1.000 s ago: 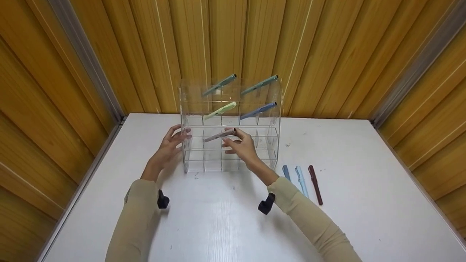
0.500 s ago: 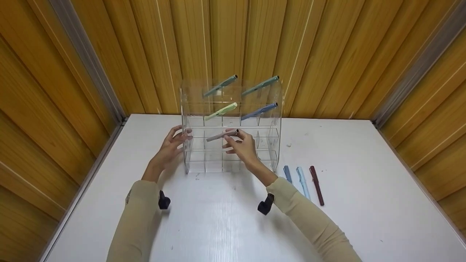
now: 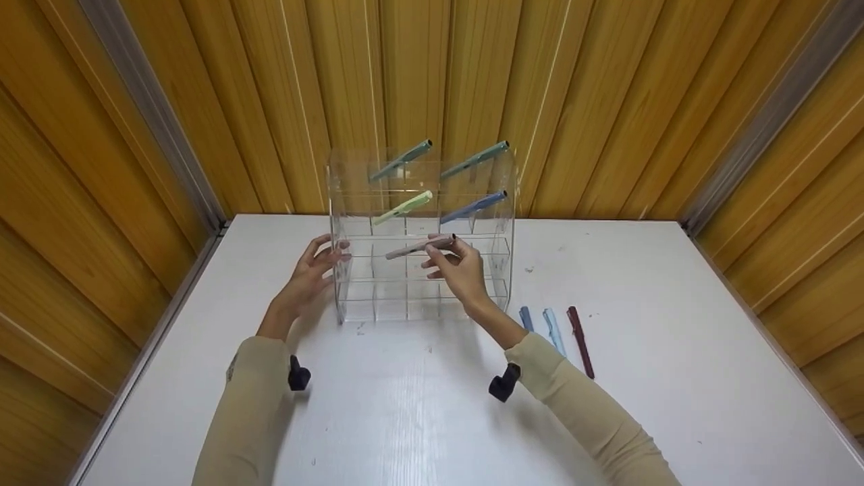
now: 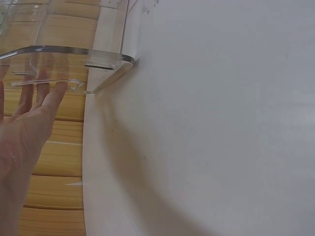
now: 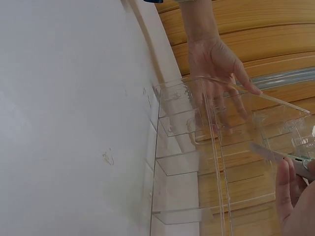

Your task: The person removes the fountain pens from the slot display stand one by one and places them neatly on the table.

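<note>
A clear acrylic pen rack [image 3: 408, 314] stands on the table, its tiers split by see-through dividers. In my right hand [image 3: 462, 273] I pinch a greyish-pink pen [image 3: 408, 251] near its dark end, tilted at the rack's front; the right wrist view also has this pen [image 5: 268, 152], at the right edge. My left hand [image 3: 310, 273] touches the rack's left side with its fingers extended along the panel, as the left wrist view confirms [image 4: 32, 123]. Two teal pens [image 3: 401, 160] [image 3: 476, 159], a light green pen [image 3: 403, 207] and a blue pen [image 3: 474, 206] rest slanted in the upper tiers.
Right of the rack, a grey-blue pen [image 3: 526, 318], a light blue pen [image 3: 553, 329] and a dark red pen [image 3: 581, 341] lie on the white table [image 3: 378, 405]. Wood-patterned panels [image 3: 412, 81] enclose the back and sides.
My right hand has shifted right with the greyish-pink pen, relative to the rack. The left hand keeps its place at the rack's side. The whole view has moved slightly.
</note>
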The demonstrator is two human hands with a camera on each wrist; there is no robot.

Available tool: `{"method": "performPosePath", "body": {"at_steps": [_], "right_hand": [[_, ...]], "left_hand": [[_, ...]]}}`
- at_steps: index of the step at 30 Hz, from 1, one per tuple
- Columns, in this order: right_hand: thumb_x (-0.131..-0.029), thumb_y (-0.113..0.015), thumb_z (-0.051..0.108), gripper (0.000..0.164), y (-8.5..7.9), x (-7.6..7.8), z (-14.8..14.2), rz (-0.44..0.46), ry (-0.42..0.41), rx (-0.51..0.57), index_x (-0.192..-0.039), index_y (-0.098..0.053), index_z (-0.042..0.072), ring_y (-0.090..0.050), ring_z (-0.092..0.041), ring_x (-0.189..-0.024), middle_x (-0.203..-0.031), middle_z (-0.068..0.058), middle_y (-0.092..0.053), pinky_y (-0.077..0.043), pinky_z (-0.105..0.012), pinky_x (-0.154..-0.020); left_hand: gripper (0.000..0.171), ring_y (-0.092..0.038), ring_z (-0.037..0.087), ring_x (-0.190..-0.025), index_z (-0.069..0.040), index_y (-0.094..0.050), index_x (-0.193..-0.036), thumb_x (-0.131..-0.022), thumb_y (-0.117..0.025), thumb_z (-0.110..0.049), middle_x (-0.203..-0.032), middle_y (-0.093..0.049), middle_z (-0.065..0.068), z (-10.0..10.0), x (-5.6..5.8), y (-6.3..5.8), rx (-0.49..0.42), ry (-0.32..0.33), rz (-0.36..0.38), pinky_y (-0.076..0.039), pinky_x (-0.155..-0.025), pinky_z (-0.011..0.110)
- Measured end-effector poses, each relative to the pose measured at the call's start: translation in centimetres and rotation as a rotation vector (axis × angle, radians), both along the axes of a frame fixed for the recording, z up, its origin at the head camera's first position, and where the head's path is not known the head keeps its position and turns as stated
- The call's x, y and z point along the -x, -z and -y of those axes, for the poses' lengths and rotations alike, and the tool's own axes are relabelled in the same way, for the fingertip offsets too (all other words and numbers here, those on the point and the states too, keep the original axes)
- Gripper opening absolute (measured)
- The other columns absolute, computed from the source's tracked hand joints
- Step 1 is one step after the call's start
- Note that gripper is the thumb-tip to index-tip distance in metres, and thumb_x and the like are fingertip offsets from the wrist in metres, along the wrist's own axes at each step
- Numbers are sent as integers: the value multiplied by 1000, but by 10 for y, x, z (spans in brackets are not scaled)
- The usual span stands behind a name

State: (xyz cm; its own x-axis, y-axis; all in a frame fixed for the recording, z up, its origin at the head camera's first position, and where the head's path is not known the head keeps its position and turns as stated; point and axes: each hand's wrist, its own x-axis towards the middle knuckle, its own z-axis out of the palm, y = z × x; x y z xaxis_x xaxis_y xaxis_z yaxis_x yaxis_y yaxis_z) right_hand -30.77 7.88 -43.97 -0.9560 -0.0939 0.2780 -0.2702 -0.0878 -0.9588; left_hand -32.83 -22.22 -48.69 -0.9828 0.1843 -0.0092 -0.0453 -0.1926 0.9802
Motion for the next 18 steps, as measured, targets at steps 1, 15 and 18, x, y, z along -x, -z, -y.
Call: {"method": "performPosePath", "body": {"at_steps": [1, 15, 18], "right_hand": [[-99, -66, 6, 29, -1, -1, -2, -13, 9, -1, -124, -65, -7, -72, -9, -75, -106, -13, -72, -62, -25, -65], [-103, -58, 7, 30, -22, -17, -34, -85, 101, -91, -132, -62, 0, -69, -10, -94, -113, -16, -68, -61, -25, -85], [-105, -54, 6, 32, -23, -18, -41, -97, 99, -86, -137, -56, -3, -68, -13, -101, -118, -18, -64, -60, -28, -92]], "left_hand": [[59, -33, 34, -152, -13, -24, -157, -107, -55, -19, -165, -33, 15, 1, 0, 0, 2, 6, -6, -22, -127, 57], [61, -33, 31, -153, -14, -24, -156, -106, -56, -22, -165, -36, 13, 0, 5, -1, 54, 7, -3, -16, -128, 59], [59, -34, 31, -153, -15, -25, -155, -106, -57, -24, -164, -36, 13, -1, 7, -2, 51, 12, -9, -15, -128, 59]]}}
